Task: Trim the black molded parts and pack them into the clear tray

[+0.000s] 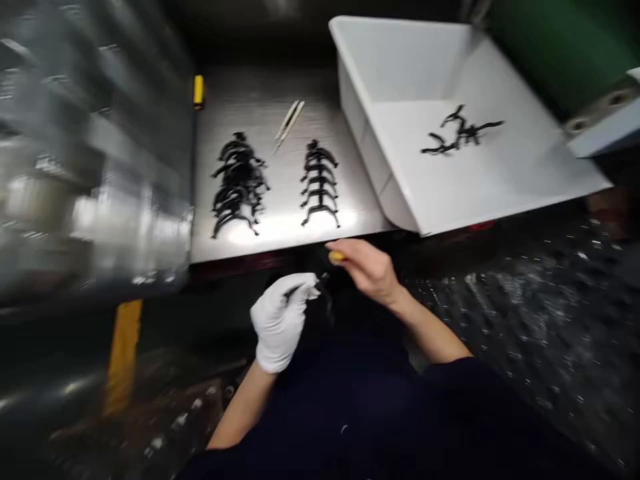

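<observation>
This is a factory workstation, set out for small-parts handling. On a stainless-steel worktop [250, 93] lie neat rows of black moulded plastic parts [319, 183] and a pair of tweezers [288, 125]. A white plastic tub [400, 60] holding more parts stands against the worktop's right edge, a blurred shiny metal panel [95, 153] rises along its left, and a yellow strip [123, 357] runs below it.

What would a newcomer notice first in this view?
The white bin at upper right stands out, with black pieces inside. To its left, two black stacks lie on a steel surface below tweezers. At bottom, the gloved left hand holds a black piece; the bare right hand pinches a yellow item.
</observation>
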A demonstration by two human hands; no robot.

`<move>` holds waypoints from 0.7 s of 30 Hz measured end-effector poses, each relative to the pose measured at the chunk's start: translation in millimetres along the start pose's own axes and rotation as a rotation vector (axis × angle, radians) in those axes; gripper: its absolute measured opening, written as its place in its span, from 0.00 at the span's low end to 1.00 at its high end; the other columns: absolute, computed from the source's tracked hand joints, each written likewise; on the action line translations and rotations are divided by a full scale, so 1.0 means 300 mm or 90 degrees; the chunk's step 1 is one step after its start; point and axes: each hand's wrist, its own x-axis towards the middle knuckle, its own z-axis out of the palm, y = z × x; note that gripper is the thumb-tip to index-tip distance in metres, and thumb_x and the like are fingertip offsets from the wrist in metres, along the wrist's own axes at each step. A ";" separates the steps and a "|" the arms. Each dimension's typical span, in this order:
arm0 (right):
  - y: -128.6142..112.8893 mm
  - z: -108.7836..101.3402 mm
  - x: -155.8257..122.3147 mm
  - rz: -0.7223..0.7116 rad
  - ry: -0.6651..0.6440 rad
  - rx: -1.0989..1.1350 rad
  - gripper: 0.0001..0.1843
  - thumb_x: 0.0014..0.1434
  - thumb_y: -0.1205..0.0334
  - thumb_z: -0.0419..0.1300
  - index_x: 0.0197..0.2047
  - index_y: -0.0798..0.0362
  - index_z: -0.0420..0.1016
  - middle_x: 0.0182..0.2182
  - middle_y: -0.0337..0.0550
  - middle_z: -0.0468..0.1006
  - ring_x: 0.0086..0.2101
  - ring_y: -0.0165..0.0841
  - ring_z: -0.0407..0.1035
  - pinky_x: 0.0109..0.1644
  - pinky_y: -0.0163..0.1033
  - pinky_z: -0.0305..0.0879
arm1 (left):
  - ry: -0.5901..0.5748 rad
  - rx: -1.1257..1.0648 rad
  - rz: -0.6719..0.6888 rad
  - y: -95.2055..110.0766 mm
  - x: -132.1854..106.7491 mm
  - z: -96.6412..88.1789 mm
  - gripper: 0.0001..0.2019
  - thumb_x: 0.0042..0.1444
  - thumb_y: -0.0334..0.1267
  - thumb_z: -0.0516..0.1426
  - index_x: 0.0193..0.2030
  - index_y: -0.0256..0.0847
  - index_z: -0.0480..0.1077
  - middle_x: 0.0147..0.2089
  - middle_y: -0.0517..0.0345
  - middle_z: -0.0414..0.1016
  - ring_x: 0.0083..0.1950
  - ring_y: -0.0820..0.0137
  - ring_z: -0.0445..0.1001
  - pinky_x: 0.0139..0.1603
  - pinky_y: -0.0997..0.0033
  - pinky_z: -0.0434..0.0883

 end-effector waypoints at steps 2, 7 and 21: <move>0.001 0.002 -0.001 0.004 0.028 0.014 0.16 0.69 0.68 0.56 0.57 0.52 0.75 0.49 0.51 0.82 0.49 0.38 0.76 0.55 0.47 0.76 | -0.016 0.000 0.024 -0.011 -0.001 -0.002 0.05 0.65 0.36 0.60 0.42 0.40 0.77 0.36 0.59 0.82 0.29 0.74 0.79 0.36 0.74 0.78; 0.012 0.007 -0.001 -0.067 -0.053 -0.008 0.16 0.69 0.69 0.53 0.55 0.53 0.76 0.46 0.51 0.83 0.48 0.41 0.78 0.53 0.50 0.77 | -0.024 0.007 0.081 -0.019 -0.006 -0.010 0.05 0.66 0.35 0.59 0.42 0.41 0.77 0.37 0.58 0.83 0.30 0.74 0.80 0.37 0.74 0.78; 0.014 -0.019 0.005 -0.102 -0.063 -0.066 0.15 0.68 0.72 0.53 0.57 0.55 0.69 0.44 0.53 0.81 0.46 0.40 0.77 0.50 0.47 0.79 | -0.113 0.247 0.413 -0.060 -0.019 -0.044 0.18 0.60 0.24 0.52 0.53 0.43 0.75 0.43 0.55 0.84 0.40 0.69 0.83 0.39 0.74 0.78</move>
